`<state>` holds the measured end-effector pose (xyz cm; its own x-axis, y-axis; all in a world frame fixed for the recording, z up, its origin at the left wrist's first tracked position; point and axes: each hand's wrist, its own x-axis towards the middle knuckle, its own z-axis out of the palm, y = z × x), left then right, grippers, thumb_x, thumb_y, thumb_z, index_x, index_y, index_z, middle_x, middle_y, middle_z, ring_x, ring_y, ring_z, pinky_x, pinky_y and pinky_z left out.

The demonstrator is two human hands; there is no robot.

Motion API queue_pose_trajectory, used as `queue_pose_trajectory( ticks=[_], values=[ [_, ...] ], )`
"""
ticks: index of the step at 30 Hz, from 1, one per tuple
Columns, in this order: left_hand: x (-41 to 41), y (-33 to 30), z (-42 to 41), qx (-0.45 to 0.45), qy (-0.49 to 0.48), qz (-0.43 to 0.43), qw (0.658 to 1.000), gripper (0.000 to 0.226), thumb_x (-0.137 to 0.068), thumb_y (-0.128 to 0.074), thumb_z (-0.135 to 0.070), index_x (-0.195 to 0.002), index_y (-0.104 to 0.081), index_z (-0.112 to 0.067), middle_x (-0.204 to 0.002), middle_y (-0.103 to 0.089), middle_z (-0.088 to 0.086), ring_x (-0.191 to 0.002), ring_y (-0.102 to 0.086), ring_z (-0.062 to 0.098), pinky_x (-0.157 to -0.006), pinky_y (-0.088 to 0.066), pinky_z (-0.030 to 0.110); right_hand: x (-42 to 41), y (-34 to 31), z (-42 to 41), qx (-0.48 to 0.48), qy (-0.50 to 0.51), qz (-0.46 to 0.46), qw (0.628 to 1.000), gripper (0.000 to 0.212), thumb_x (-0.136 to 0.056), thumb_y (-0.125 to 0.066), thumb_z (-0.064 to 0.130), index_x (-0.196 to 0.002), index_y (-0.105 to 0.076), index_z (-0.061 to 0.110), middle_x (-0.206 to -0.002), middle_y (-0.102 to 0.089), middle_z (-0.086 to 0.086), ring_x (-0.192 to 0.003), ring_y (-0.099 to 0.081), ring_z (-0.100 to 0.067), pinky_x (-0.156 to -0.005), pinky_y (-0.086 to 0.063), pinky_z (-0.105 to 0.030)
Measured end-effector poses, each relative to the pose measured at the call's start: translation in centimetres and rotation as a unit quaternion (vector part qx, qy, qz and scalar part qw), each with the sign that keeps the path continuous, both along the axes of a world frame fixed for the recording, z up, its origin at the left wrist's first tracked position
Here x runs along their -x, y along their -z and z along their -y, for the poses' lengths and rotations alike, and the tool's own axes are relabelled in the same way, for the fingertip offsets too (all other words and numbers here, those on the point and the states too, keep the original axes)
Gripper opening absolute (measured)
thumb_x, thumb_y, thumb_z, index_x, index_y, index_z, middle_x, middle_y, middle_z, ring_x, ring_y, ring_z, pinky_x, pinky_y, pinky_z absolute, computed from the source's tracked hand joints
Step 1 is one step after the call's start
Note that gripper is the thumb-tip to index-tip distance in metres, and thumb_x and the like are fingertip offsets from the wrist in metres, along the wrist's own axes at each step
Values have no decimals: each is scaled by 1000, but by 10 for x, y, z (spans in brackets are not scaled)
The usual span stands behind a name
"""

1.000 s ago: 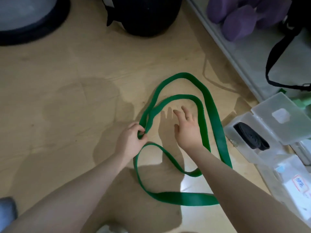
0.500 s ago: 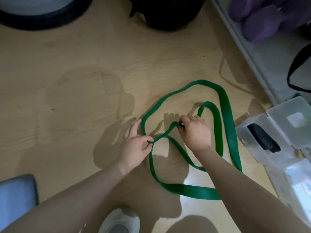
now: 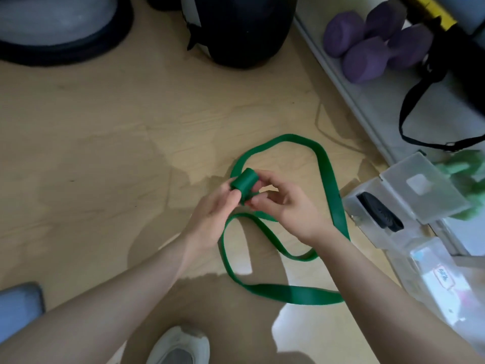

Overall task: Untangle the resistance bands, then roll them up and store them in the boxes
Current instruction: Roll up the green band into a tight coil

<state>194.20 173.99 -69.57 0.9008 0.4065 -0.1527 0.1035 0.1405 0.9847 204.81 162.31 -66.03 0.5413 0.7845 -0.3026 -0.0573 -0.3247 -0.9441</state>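
Black rolled band in clear box

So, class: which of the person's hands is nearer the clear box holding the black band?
Right. The right hand is just beside the clear box; the left hand is farther away.

Likely a home workout corner — purple dumbbells, wooden floor.

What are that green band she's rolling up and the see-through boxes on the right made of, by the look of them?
The green band looks like rubber or latex, matte: it curls into a tight roll and lies in limp flat loops on the floor. The boxes look like clear, slightly frosted hard plastic: a black roll shows through one, and the edges stay straight. Both are guesses from looks alone.
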Motion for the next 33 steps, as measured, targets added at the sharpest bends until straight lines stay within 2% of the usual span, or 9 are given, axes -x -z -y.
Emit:
queue_pose_trajectory(
  ticks=[3,7,10,15,19,23,26,29,33],
  values=[
    [5,-10,-9,-5,-56,-7,998,21,-89,-59,-12,-98,-54,-30,-76,-69,-18,-73,-63,-6,-72,-48,12,7,0,-16,-4,11,40,999,31,-90,-53,-1,-118,-53,12,-83,-57,-1,-75,-58,-14,-71,-50,-25],
    [12,-12,-24,-71,-86,-19,994,9,-84,-54,-38,-92,-59,-38,-83,-67,-13,-83,-65,15,-84,-53,46,9,5,-29,20,33,139,989,38,-84,-65,10,-119,-55,22,-98,-56,2,-92,-53,-8,-86,-43,-23],
    [19,-18,-32,-8,-55,2,998,16,-81,-56,-42,-94,-60,-33,-86,-67,-8,-87,-64,22,-84,-53,49,3,9,-29,66,-87,151,982,38,-87,-62,22,-124,-56,18,-131,-49,3,-121,-43,-5,-100,-31,-12],
    [17,-28,-50,35,-127,-20,991,11,-96,-44,-18,-96,-54,-21,-88,-63,-1,-82,-60,20,-85,-49,47,-6,16,-22,134,-184,84,970,25,-94,-51,17,-117,-60,11,-112,-63,0,-96,-58,-2,-85,-44,-12],
    [5,-24,-56,202,-202,-27,958,31,-97,-39,-33,-114,-53,-12,-109,-64,8,-97,-65,16,-90,-52,34,-4,22,-20,141,-100,159,972,15,-94,-52,15,-106,-59,14,-97,-64,3,-89,-59,-9,-79,-47,-25],
    [2,-8,-34,380,-116,-95,913,82,-77,-42,-60,-139,-32,-6,-139,-46,12,-131,-41,19,-114,-26,35,11,21,-30,123,-26,163,979,24,-93,-54,16,-117,-53,14,-102,-68,1,-89,-65,-11,-81,-52,-30],
    [7,2,-6,363,-78,-142,918,38,-89,-53,-36,-120,-53,-15,-125,-60,7,-117,-54,13,-109,-35,30,22,28,-41,141,-3,235,962,32,-89,-60,17,-120,-53,8,-106,-67,-5,-93,-62,-16,-85,-49,-31],
    [8,4,4,354,-142,-151,912,13,-96,-48,-13,-96,-60,-15,-81,-67,4,-74,-60,11,-86,-49,18,26,40,-46,151,49,233,959,32,-86,-63,14,-118,-61,7,-102,-59,-6,-92,-53,-14,-90,-44,-28],
    [11,3,-1,282,-180,-167,927,9,-94,-51,-7,-92,-60,-10,-93,-66,9,-78,-64,12,-69,-54,11,28,41,-41,94,68,82,990,33,-93,-53,12,-125,-57,19,-101,-52,8,-105,-49,-7,-101,-38,-19]
  ],
)
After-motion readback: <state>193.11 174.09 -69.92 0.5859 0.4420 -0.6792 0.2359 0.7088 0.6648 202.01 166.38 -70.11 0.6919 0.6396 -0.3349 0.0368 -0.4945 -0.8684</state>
